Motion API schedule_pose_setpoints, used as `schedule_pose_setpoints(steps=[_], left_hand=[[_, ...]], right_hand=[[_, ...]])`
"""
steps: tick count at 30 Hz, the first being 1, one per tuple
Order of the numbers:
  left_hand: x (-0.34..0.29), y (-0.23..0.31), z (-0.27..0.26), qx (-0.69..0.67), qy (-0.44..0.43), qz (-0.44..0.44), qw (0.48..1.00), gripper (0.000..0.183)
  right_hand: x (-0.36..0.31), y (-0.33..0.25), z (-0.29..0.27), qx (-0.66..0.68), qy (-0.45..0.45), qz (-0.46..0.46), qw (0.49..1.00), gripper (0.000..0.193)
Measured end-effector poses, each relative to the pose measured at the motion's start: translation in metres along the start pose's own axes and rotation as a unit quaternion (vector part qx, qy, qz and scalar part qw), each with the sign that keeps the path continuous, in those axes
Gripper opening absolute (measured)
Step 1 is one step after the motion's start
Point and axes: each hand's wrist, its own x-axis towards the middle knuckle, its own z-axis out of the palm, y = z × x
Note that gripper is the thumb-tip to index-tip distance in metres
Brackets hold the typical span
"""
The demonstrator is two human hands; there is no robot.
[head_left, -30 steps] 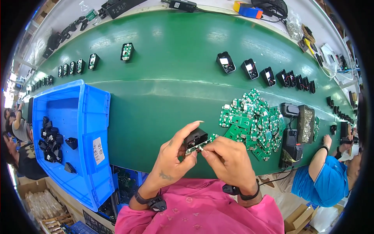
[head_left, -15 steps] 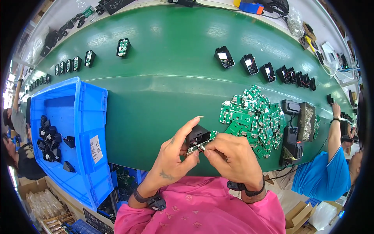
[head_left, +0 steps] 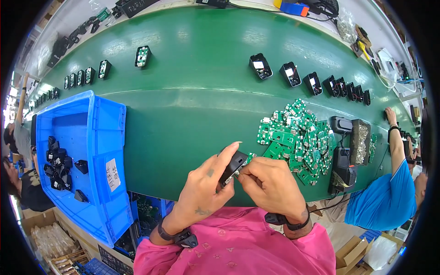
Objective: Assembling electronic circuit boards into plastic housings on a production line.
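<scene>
Close in front of me, my left hand (head_left: 204, 183) is closed around a small black plastic housing (head_left: 235, 163), which is tilted with its outer side facing up. A green circuit board (head_left: 250, 158) shows at the housing's right edge. My right hand (head_left: 273, 184) is closed in a pinch at that board, its fingertips against the housing's open side; the exact contact is hidden by the fingers. To the right of my right hand lies a loose pile of green circuit boards (head_left: 300, 142).
A blue bin (head_left: 108, 137) with several black housings (head_left: 58, 160) stands at the left. Housings with boards (head_left: 143, 57) line the far left, open housings (head_left: 261, 66) the far right. A parts tray (head_left: 360, 142) and black device (head_left: 343, 167) sit right, near a co-worker's arm (head_left: 395, 142).
The housing in my left hand has turned, so its inside no longer faces up. The far rows of housings have shifted slightly left. The co-worker's hand at the right has moved farther away.
</scene>
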Motion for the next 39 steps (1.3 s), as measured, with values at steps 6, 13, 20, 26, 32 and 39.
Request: schedule_pose_setpoints(steps=[6, 13, 20, 26, 32, 39], left_hand=[[0.001, -0.02, 0.019, 0.04, 0.03, 0.029, 0.998, 0.067], [-0.003, -0.031, 0.023, -0.31, 0.116, -0.12, 0.936, 0.066], [0.005, -0.032, 0.018, -0.338, 0.017, -0.122, 0.933, 0.07], [0.009, -0.062, 0.028, -0.28, 0.052, -0.102, 0.953, 0.07], [0.008, -0.055, 0.033, -0.322, 0.06, -0.117, 0.937, 0.066], [0.014, -0.062, 0.039, -0.229, 0.115, -0.045, 0.965, 0.059]], right_hand=[[-0.008, 0.01, 0.016, -0.155, -0.037, 0.03, 0.987, 0.012], [-0.005, -0.004, 0.022, -0.012, 0.196, 0.112, 0.974, 0.02], [-0.003, 0.015, 0.021, 0.094, 0.102, 0.135, 0.981, 0.022], [-0.001, 0.013, 0.046, 0.231, 0.12, 0.059, 0.964, 0.016], [-0.001, 0.024, 0.054, 0.127, 0.175, 0.034, 0.976, 0.012], [-0.011, 0.029, 0.031, 0.122, 0.039, 0.003, 0.992, 0.015]])
